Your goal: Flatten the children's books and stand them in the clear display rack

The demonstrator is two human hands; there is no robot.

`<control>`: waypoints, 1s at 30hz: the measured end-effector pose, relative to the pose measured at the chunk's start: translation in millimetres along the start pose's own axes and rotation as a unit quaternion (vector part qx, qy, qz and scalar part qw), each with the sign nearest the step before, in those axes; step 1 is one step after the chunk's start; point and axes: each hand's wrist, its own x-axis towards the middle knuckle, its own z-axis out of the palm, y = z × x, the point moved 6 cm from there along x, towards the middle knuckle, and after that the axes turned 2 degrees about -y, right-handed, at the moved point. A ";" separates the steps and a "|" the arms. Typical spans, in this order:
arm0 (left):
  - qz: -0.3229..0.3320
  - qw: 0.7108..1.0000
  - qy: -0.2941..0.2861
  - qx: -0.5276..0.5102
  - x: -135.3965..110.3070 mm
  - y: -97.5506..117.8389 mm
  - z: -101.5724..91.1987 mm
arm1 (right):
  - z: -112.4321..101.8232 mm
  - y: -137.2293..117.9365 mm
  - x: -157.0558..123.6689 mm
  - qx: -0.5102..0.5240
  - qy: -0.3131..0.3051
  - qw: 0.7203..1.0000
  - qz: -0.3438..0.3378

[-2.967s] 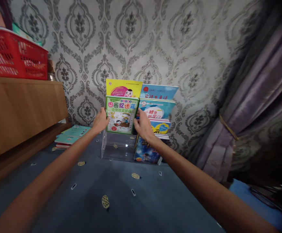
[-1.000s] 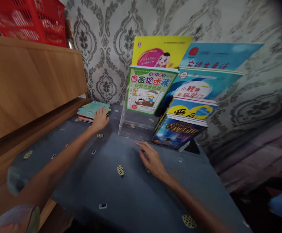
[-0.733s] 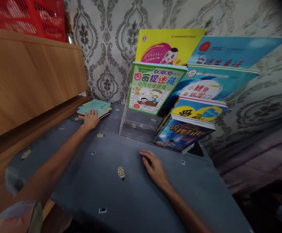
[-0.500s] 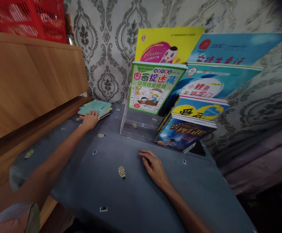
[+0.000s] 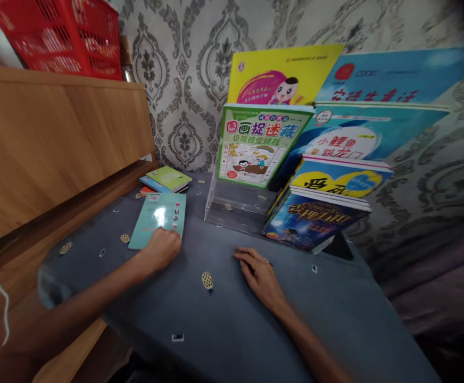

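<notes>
My left hand (image 5: pixel 162 248) is closed on the near edge of a thin teal book (image 5: pixel 158 215), its fingers curled at the book's lower right. Just behind lies a small stack of books (image 5: pixel 170 178) with a green cover on top and blue and orange ones below. My right hand (image 5: pixel 259 275) rests on the grey cloth with nothing in it, fingers stretched out and slightly bent. Beyond it a clear stepped rack (image 5: pixel 232 213) holds several upright books, among them a green picture book (image 5: pixel 258 151) and a dark blue book (image 5: pixel 309 218).
A grey cloth with pineapple prints covers the table (image 5: pixel 224 319). To the left stands a wooden cabinet (image 5: pixel 64 143) with a red plastic basket (image 5: pixel 60 45) on it. Patterned wallpaper (image 5: pixel 186 96) rises behind, and a dark phone-like object (image 5: pixel 339 247) lies beside the rack.
My left hand has drawn the teal book off the stack, towards me, uncovering the green book. My right hand has stayed in nearly the same place. The view has shifted slightly.
</notes>
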 end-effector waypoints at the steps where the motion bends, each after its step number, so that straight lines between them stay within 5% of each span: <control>1: 0.015 1.000 -0.011 0.001 -6.3 7.1 -2.4 | 0.0 -0.4 0.0 -0.003 -0.001 1.000 -0.001; 4: 0.043 0.998 -0.038 -0.031 -9.0 6.7 -10.9 | -0.2 -0.4 0.1 -0.010 0.001 1.000 -0.006; 8: -0.064 0.996 0.026 -0.061 12.0 -53.5 -5.8 | 0.5 0.2 -0.4 -0.014 0.003 1.000 -0.008; 12: -0.187 0.976 0.059 -0.092 25.6 -122.4 38.9 | 0.8 -2.5 -1.2 -0.021 -0.002 1.000 -0.009; 15: -0.178 0.975 0.049 -0.127 30.0 -143.7 71.0 | 0.0 -5.2 -1.5 -0.029 -0.001 0.999 -0.016; 21: -0.134 0.977 0.085 -0.145 21.2 -132.5 83.6 | 0.9 -5.8 -1.8 -0.034 0.002 0.999 -0.020; 30: -0.069 0.981 0.087 -0.158 4.2 -61.6 72.2 | 3.6 -3.2 -2.7 -0.027 0.011 0.999 -0.028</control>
